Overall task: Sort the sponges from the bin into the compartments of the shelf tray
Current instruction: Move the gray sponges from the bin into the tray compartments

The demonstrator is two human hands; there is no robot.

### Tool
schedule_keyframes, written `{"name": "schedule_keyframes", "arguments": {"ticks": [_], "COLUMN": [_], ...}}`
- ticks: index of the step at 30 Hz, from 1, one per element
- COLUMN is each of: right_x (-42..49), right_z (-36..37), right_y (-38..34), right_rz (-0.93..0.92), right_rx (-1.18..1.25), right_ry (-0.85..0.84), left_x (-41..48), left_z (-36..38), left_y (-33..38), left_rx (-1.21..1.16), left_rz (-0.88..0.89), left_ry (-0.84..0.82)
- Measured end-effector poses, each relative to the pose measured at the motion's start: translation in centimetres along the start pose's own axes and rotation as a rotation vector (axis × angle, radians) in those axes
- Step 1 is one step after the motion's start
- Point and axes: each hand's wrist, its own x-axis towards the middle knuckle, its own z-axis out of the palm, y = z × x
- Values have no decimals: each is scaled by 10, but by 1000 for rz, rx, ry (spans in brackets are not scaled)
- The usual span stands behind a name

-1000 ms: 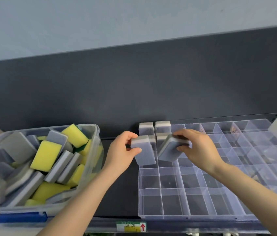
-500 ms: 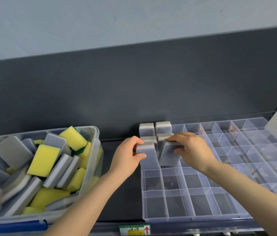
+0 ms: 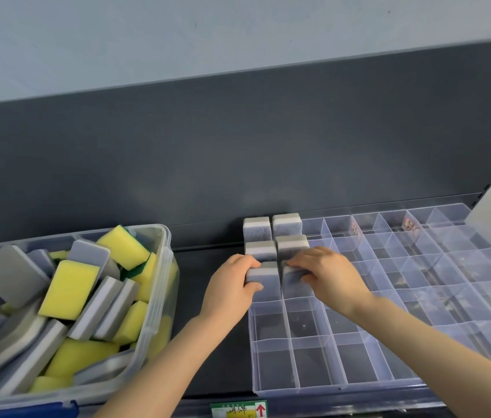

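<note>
- Grey on the back layer and pale on the front, the left sponge (image 3: 263, 274) is pinched in your left hand (image 3: 232, 285), thumb on the near side and fingers over the far top edge. The right sponge (image 3: 294, 276) is held in your right hand (image 3: 328, 276), fingers curled over its top.
- Both are in the third row from the back of the shelf tray (image 3: 343, 387), in its two leftmost cells, side by side with a divider between them.
- Each stands on edge, narrow edge up and broad face towards you. I judge the long axis runs straight down into the cell (the lower part is hidden by your fingers and the frosted wall).
- Why so: a cell looks too narrow for a sponge laid flat, so upright seems the only fit. Gripping near the top lets you press down and keep the sponge square to the dividers.
- Just behind, four seated sponges (image 3: 260, 248) fill the two back rows of the same columns. They are upright with the same layer to the front, and their tops stand proud of the walls.
- Most of the tray's cells have yet to receive a sponge.
- Off to your left, across a strip of dark shelf (image 3: 223, 372), the bin (image 3: 159, 267) is heaped with grey pieces and yellow sponges (image 3: 69, 285) lying at all angles, so plenty is left to sort.
</note>
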Motion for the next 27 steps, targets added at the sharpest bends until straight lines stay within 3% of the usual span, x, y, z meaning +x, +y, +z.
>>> {"name": "schedule_keyframes", "arguments": {"ticks": [27], "right_x": [-12], "right_z": [-20], "right_y": [-2], "right_rz": [4], "right_rx": [77], "right_ry": [103], "left_x": [-12], "left_z": [-15], "left_y": [5], "left_rx": [35], "left_rz": [-11], "left_ry": [61]}}
